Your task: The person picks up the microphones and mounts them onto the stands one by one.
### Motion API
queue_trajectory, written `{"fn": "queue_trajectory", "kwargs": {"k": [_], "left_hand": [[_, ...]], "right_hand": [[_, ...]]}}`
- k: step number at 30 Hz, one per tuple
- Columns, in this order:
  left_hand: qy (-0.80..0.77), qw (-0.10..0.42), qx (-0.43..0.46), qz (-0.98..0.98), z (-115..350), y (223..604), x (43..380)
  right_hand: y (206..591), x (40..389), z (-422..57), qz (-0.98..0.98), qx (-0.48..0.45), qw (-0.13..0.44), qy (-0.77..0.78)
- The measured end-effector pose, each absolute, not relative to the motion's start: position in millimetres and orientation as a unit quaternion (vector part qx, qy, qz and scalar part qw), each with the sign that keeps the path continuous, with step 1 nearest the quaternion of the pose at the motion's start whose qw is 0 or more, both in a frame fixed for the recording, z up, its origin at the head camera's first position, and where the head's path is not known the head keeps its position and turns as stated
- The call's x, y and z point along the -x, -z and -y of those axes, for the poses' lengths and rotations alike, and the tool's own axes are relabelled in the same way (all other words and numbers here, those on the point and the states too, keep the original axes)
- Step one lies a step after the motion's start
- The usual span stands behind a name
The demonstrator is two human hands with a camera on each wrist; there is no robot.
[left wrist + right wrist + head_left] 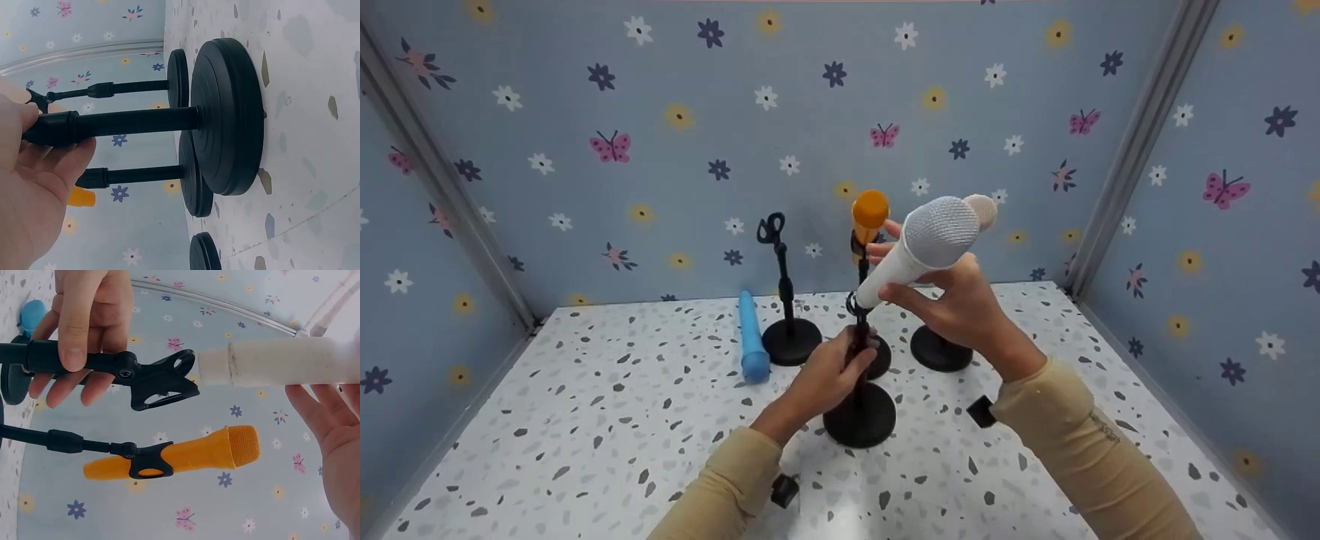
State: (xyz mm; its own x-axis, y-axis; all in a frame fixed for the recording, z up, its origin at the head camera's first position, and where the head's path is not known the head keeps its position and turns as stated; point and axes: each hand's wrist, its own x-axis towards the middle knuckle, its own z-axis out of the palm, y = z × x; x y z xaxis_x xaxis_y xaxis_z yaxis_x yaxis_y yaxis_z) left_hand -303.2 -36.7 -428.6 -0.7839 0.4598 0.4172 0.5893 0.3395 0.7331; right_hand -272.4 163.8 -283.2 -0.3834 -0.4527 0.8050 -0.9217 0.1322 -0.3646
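My right hand [964,304] holds a white microphone [896,262] tilted, its grey mesh head up and its tail end down. In the right wrist view that tail end lies close to the black clip [163,379] of the nearest microphone stand; whether they touch I cannot tell. Just below the clip, my left hand [832,371] grips this stand's upright [135,122] between thumb and fingers. The stand's round base [860,416] sits on the speckled table. Behind, an orange microphone [208,455] rests in the clip of another stand.
A blue microphone [751,337] lies on the table beside a stand with a bare clip [771,227]. At right, behind my right hand, stands another base [941,349], and a pale microphone head [982,212] shows there. Flowered walls [840,112] enclose the back and sides.
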Motion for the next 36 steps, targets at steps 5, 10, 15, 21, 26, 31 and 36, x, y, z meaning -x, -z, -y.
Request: {"fn": "queue_trajectory", "kwargs": {"k": [5, 10, 15, 21, 26, 31, 36], "left_hand": [[0.469, 0.077, 0.333, 0.814, 38, 430, 304], [0.465, 0.082, 0.332, 0.817, 38, 430, 305], [0.463, 0.090, 0.332, 0.817, 38, 429, 305], [0.443, 0.126, 0.342, 0.819, 38, 431, 304], [0.429, 0.162, 0.350, 0.817, 38, 434, 305], [0.429, 0.166, 0.351, 0.816, 38, 434, 306], [0.438, 0.156, 0.348, 0.814, 40, 434, 305]], "right_hand": [[282, 276, -157, 0.707, -0.502, 0.281, -0.411], [285, 278, -154, 0.703, -0.512, 0.281, -0.406], [288, 280, -152, 0.711, -0.514, 0.276, -0.392], [291, 279, -148, 0.727, -0.518, 0.269, -0.362], [289, 279, -146, 0.730, -0.528, 0.277, -0.334], [288, 281, -146, 0.732, -0.533, 0.268, -0.329], [290, 284, -146, 0.734, -0.542, 0.245, -0.329]]}}
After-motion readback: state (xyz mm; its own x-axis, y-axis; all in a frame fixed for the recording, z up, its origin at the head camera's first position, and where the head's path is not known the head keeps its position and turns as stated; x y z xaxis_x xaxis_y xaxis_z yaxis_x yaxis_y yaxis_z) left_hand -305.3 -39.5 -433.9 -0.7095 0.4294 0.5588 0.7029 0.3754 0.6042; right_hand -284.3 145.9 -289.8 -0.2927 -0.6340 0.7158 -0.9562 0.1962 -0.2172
